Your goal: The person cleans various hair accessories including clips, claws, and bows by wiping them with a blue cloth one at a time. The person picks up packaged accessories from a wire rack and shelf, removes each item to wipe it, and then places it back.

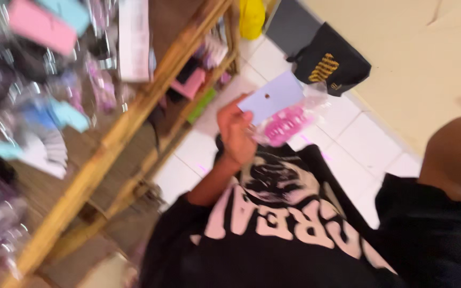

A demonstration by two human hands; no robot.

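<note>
While raised, 1 hand grips a pink packet beside the bamboo rack.

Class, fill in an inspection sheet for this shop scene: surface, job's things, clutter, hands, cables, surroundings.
Surface: white tiled floor; no table in view.
Job's things: packet, pale card header over pink contents in clear plastic, held up above the floor.
Clutter: bamboo rack hung with blurred small packets; black bag with yellow print by the wall.
Hands: left hand, fingers closed on the packet's edge; right hand not in view.
Cables: nothing seen.
Surroundings: cream wall; another person in black at the right edge. The picture is motion-blurred.
</note>
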